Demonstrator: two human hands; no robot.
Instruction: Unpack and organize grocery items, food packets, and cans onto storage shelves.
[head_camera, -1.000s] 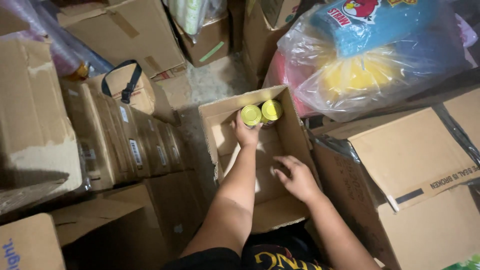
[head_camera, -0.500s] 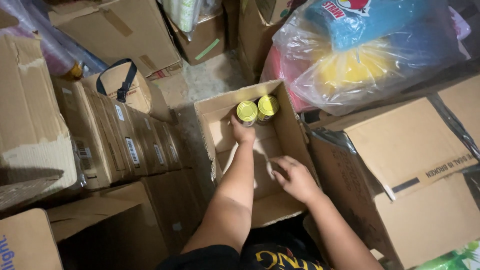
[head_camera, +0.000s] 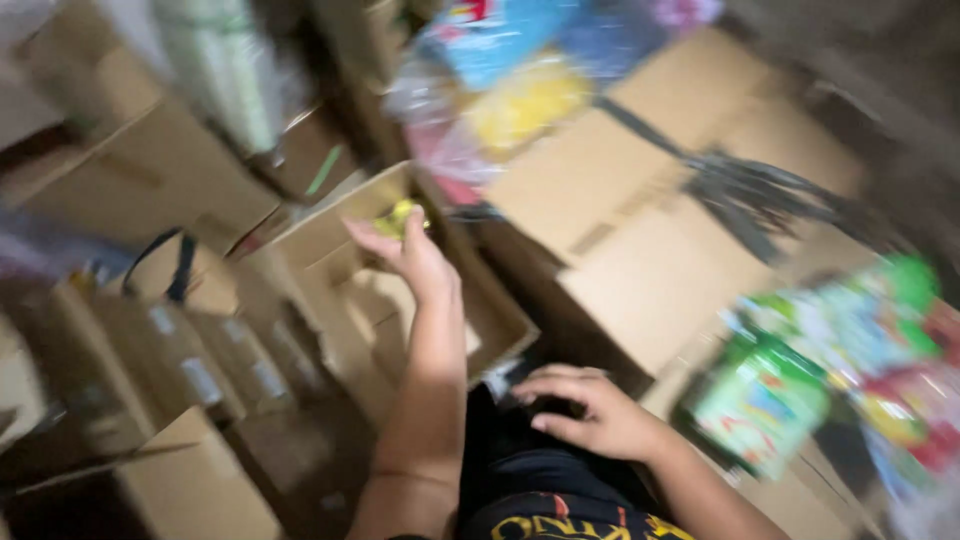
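While the left hand (head_camera: 420, 262) reaches into the open box (head_camera: 330, 240), fingers loosely curled beside a yellow-lidded can (head_camera: 400, 216), likely light, stiff, best gripped round its sides, the right hand (head_camera: 590, 412) hangs empty.

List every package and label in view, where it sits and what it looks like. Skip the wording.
Open cardboard box: centre, brown, left hand over it by yellow-lidded items.
Green packets: right, blurred, near right hand.
Clear bag: top, blue, yellow and pink goods.
Cartons with pale labels: left, brown.
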